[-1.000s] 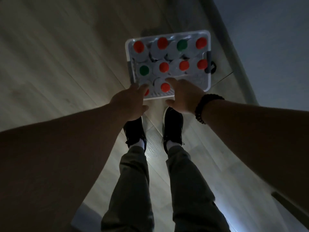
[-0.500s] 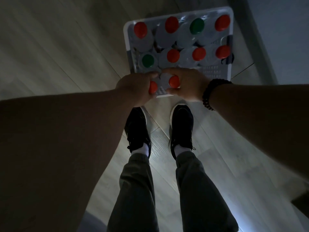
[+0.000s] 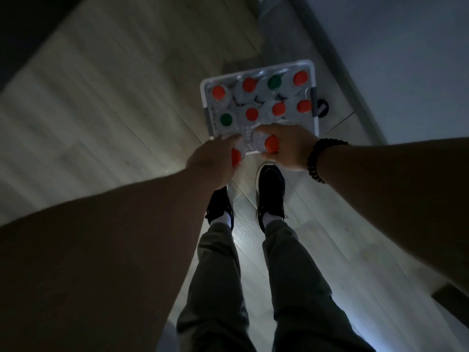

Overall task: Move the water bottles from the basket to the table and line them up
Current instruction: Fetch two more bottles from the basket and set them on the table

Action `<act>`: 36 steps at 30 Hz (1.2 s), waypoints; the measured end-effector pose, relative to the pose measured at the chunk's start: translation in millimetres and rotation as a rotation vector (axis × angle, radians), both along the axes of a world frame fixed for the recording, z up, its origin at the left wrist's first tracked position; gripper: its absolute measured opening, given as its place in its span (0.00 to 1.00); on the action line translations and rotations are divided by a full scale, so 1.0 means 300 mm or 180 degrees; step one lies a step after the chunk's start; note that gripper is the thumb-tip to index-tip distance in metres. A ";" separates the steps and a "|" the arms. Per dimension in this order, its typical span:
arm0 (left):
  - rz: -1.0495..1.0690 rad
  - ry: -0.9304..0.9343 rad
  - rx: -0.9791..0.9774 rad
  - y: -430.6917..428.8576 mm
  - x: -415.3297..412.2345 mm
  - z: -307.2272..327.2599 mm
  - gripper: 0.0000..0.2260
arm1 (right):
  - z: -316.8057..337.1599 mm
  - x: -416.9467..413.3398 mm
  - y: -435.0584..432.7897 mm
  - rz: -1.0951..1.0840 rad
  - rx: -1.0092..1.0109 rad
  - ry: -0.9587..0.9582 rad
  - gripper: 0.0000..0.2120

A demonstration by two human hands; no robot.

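Both hands, left hand (image 3: 212, 163) and right hand (image 3: 286, 148), each grip a clear, red-capped bottle (image 3: 271, 144) above the basket (image 3: 314, 97).

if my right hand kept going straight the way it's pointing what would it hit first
Likely the red-capped bottle in the basket's middle row, just beyond the right hand, which already grips a red-capped one. Depth is unclear.

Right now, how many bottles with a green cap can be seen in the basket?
2. One green cap stands in the far row, second from the right; the other green cap is leftmost in the middle row. Hands may hide more.
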State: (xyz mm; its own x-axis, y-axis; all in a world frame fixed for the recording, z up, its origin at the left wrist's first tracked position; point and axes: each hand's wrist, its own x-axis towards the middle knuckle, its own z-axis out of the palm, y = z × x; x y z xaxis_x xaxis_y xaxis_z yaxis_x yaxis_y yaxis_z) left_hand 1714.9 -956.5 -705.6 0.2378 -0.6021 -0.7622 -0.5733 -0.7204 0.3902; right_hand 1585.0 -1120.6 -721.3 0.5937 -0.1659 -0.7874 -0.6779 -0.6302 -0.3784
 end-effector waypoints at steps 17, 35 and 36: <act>-0.0047 0.0042 0.0068 -0.074 0.006 1.296 0.34 | 1.417 0.017 -0.089 -0.0558 -0.0235 -0.0333 0.32; 0.0688 0.0452 -0.2286 -0.326 0.182 2.268 0.15 | 2.309 -0.122 -0.306 -0.2182 -0.0101 -0.2543 0.14; 0.0671 0.0456 -0.2401 -0.336 0.182 2.315 0.15 | 2.348 -0.126 -0.315 -0.2207 -0.0072 -0.2717 0.14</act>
State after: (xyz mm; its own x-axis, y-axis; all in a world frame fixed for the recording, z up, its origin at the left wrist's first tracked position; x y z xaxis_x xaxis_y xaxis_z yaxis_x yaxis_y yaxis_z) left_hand 1769.5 -1057.3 -11.3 0.3347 -0.9212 -0.1986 -0.3617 -0.3202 0.8756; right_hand 1547.1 -1215.1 -16.8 0.7139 -0.6830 -0.1545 -0.4081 -0.2266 -0.8844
